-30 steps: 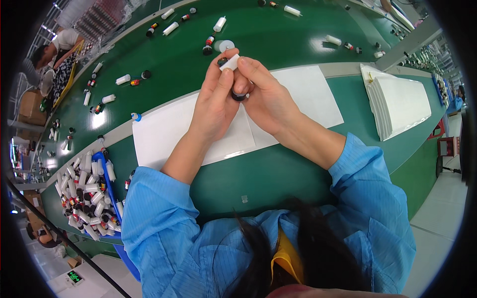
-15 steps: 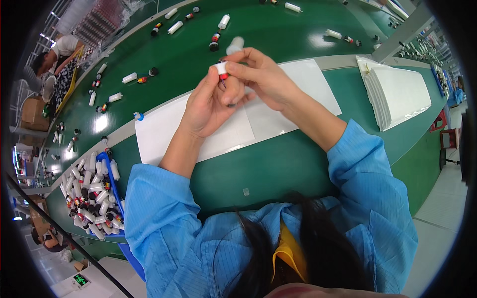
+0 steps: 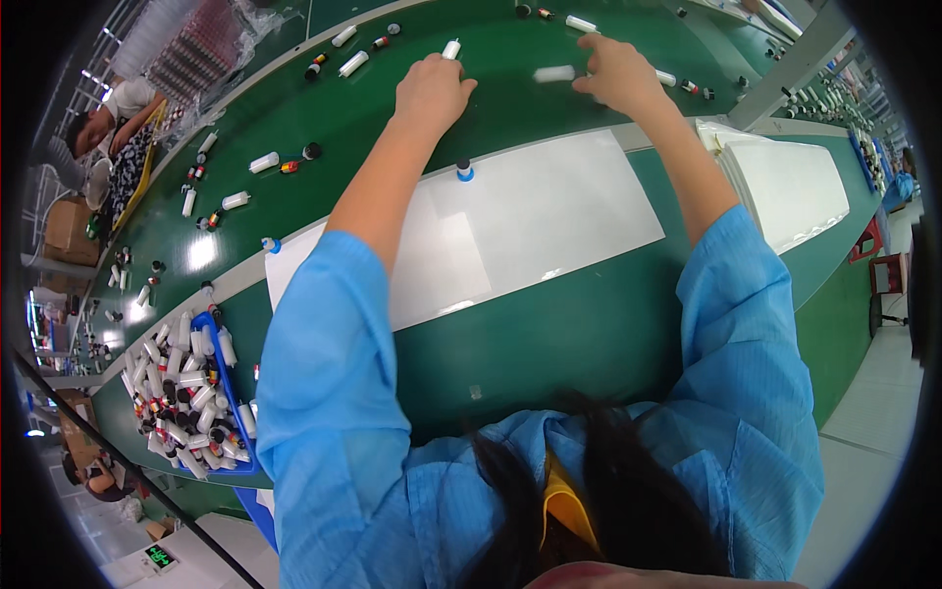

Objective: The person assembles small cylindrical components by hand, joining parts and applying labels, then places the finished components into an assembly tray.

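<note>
My left hand (image 3: 432,93) reaches over the green conveyor belt, its back toward me, covering the spot just before a white plastic cylinder (image 3: 451,49); its fingertips are hidden. My right hand (image 3: 620,77) hangs over the belt farther right, fingers apart. Beside its fingertips is a blurred white cylinder (image 3: 554,74); another white cylinder (image 3: 581,25) lies just beyond. At the far edge of the white sheets (image 3: 549,196) stands a small dark piece with a blue ring (image 3: 464,171). A similar blue-ringed piece (image 3: 271,244) sits at their left corner.
White cylinders with red, yellow and black parts lie scattered on the belt (image 3: 343,128). A blue tray (image 3: 228,383) heaped with such parts stands at my left. A stack of white sheets (image 3: 785,187) lies right. Another person (image 3: 123,108) sits at the far left.
My hands have parted from the piece they held together; left went forward, right went forward and right. A blue-ringed piece now stands on the sheets' far edge.
</note>
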Tool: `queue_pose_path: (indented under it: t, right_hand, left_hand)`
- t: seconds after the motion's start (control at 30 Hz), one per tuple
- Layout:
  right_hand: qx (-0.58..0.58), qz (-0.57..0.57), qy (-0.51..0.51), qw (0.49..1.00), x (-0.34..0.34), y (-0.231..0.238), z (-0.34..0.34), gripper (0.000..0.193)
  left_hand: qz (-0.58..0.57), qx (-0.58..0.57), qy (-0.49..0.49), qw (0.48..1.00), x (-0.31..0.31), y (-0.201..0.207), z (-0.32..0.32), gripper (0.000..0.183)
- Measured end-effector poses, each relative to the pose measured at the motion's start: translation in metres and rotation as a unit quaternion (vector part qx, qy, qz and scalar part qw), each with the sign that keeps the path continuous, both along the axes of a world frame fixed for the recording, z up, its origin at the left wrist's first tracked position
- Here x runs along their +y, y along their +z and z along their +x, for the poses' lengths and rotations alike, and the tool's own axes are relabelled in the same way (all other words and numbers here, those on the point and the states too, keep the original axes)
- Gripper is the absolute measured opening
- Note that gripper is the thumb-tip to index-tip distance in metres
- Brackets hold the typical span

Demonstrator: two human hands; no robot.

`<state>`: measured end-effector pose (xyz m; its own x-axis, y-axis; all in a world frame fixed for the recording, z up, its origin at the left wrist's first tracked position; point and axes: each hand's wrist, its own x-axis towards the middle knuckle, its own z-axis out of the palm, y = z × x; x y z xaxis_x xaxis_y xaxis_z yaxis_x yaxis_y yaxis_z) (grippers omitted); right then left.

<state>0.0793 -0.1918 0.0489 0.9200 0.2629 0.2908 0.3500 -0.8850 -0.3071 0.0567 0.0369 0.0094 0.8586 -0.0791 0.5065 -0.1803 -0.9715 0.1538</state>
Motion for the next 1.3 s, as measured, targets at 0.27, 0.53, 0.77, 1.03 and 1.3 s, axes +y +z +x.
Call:
queue_pose_path:
  t: [0.27, 0.53, 0.77, 1.03, 1.3]
  right_hand:
    - [-0.09, 0.075, 0.404, 0.907, 0.084, -0.046, -0.118, 0.012]
    - [-0.07, -0.142, 0.395, 0.905, 0.118, -0.022, -0.134, 0.005]
    - [0.196, -0.188, 0.362, 0.892, 0.116, -0.015, -0.11, 0.008]
    - [0.105, 0.371, 0.288, 0.877, 0.059, -0.026, -0.132, 0.017]
    - [-0.058, 0.347, 0.279, 0.894, 0.115, -0.01, -0.121, 0.065]
  left_hand:
    - [0.0, 0.176, 0.129, 0.976, 0.051, 0.006, 0.044, 0.029]
    - [-0.052, 0.094, 0.02, 0.994, 0.095, 0.018, -0.047, 0.032]
    - [-0.605, 0.272, -0.115, 0.739, 0.097, 0.014, -0.091, 0.03]
    - [-0.762, 0.278, -0.26, 0.524, 0.068, 0.007, -0.115, 0.026]
    - [-0.458, 0.122, -0.097, 0.875, 0.038, 0.017, -0.135, 0.027]
